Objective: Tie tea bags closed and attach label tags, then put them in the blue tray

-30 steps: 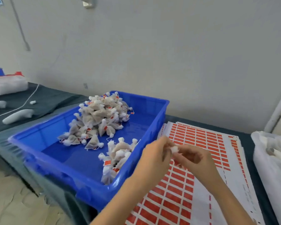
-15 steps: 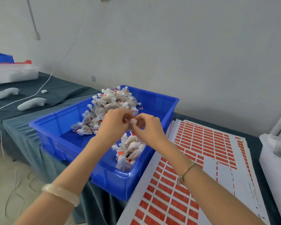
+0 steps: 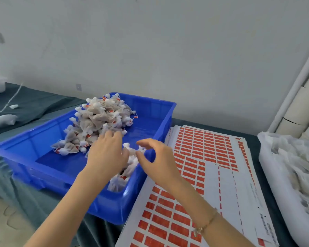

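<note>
The finished tea bag (image 3: 131, 151) lies in the blue tray (image 3: 111, 207), on the small heap by its right wall, between both hands. The left hand (image 3: 106, 154) is spread flat, grip apart. The right hand (image 3: 157, 157) curls loosely, grip apart and empty. This bag looks done. Half a second earlier both hands pinched it above the tray; now it is released, beside the label sheets (image 3: 203, 157).
</note>
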Motion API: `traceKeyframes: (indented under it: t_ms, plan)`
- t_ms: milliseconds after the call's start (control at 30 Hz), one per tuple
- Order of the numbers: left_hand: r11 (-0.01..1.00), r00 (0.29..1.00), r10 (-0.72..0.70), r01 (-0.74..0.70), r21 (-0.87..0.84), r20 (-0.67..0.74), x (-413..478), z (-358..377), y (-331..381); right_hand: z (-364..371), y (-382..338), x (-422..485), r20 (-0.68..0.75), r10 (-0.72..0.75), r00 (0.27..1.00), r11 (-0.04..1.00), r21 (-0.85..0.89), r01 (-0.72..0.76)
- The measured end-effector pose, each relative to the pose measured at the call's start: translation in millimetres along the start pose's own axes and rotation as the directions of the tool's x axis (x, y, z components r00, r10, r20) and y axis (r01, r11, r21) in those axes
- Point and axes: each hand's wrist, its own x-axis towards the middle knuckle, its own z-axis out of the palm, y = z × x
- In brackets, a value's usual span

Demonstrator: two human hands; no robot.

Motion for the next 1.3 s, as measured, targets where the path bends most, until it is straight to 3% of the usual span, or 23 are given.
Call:
traceKeyframes:
  t_ms: [100,200,300,400,500,600,667,800,933,1067,1200,1300]
  plan:
    - [0.965,0.983,0.143,-0.165,-0.205,-0.114,-18.1,-8.6,45.5,-36.9,14.5,-36.6,-0.141,0.146,0.979,0.989,0.018,-0.145]
    - [0.868,0.941,0.303,-0.339,-0.363,-0.152,-36.6,-8.2,97.1,-92.6,30.3,-80.4,-0.285,0.228,0.931,0.970,-0.016,-0.242]
    - [0.731,0.884,0.442,-0.452,-0.511,-0.149,-52.6,4.7,151.8,-161.0,42.9,-124.9,-0.437,0.237,0.868,0.942,-0.114,-0.315]
    - [0.549,0.788,0.594,-0.545,-0.633,-0.163,-70.1,20.1,213.0,-222.0,62.3,-165.6,-0.578,0.278,0.767,0.843,-0.235,-0.483]
    - [0.397,0.658,0.731,-0.627,-0.670,-0.183,-84.4,35.8,274.0,-260.2,87.7,-198.9,-0.583,0.456,0.672,0.652,-0.294,-0.699]
    - [0.321,0.548,0.824,-0.660,-0.679,-0.143,-94.5,54.8,328.9,-277.5,101.9,-221.9,-0.488,0.671,0.557,0.474,-0.295,-0.830]
    - [0.325,0.469,0.882,-0.681,-0.656,-0.050,-99.8,67.1,357.7,-279.8,102.0,-229.0,-0.414,0.735,0.537,0.457,-0.282,-0.844]
    - [0.388,0.342,0.919,-0.696,-0.604,0.196,-101.3,87.3,388.4,-283.3,107.6,-228.9,-0.410,0.749,0.520,0.426,-0.302,-0.853]
    - [0.404,0.339,0.915,-0.757,-0.513,0.219,-91.8,97.0,394.8,-286.3,114.5,-224.2,-0.620,0.560,0.550,0.320,-0.450,-0.834]
    - [0.436,0.383,0.900,-0.780,-0.450,0.208,-85.7,100.0,398.8,-296.5,118.8,-222.4,-0.621,0.620,0.479,0.149,-0.507,-0.849]
    - [0.432,0.442,0.892,-0.770,-0.469,0.094,-86.2,96.1,408.0,-301.0,120.5,-223.8,-0.626,0.583,0.517,0.191,-0.513,-0.837]
    - [0.354,0.429,0.903,-0.763,-0.542,-0.015,-87.5,91.4,410.7,-304.6,118.3,-223.1,-0.642,0.494,0.585,0.296,-0.509,-0.808]
